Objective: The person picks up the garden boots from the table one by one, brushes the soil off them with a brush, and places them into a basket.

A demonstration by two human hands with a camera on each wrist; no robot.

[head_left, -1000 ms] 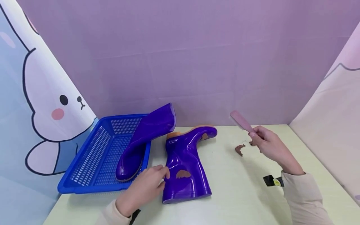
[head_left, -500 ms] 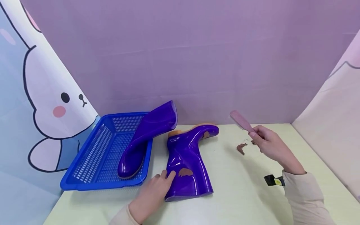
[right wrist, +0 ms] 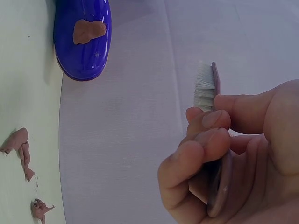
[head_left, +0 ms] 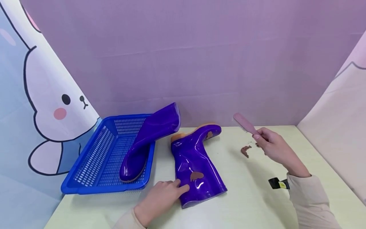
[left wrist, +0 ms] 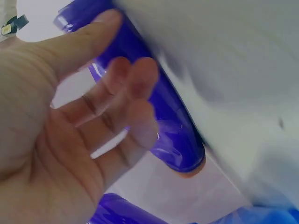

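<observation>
A purple rubber boot [head_left: 188,156] lies on its side on the table, sole to the back. Brown patches mark its shaft [head_left: 197,175] and toe [right wrist: 88,31]. My left hand [head_left: 163,198] touches the left side of the shaft near the opening; in the left wrist view its fingers [left wrist: 140,81] are spread and only slightly bent against the boot. To the right, my right hand [head_left: 273,147] grips a pink brush [head_left: 244,123] by its handle, raised above the table. White bristles [right wrist: 204,88] show in the right wrist view, apart from the boot.
A blue plastic basket [head_left: 94,159] stands at the left, with a second purple boot [head_left: 154,128] leaning over its right rim. Brown scraps [head_left: 245,151] lie on the table below the brush. A lilac cloth wall [head_left: 200,63] closes off the back.
My left hand has moved right against the boot. The boot's shaft has swung to the right, its toe staying nearly in place. The right hand and brush hardly moved.
</observation>
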